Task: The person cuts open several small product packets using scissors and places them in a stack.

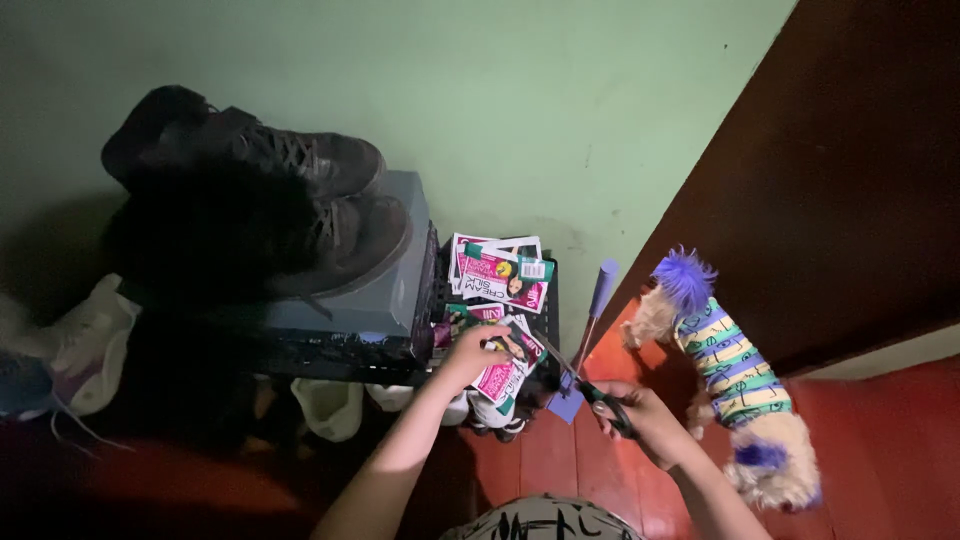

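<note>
My left hand (466, 352) reaches forward and grips a pink, green and white sachet (505, 372) at the front of a pile of similar sachets (497, 268). My right hand (640, 415) is closed around the dark handles of a pair of scissors (585, 385), blades pointing up and left toward the sachet. A small blue paper scrap (566, 405) lies at the blades. The sachets rest on a dark rack (545, 330).
A small dog (735, 375) in a striped shirt with purple-dyed fur stands on the red floor (880, 440) at right. Dark shoes (300, 200) sit on a grey box (395, 290). Pale shoes (85, 345) lie left. A blue-handled stick (598, 300) leans by a brown door (840, 180).
</note>
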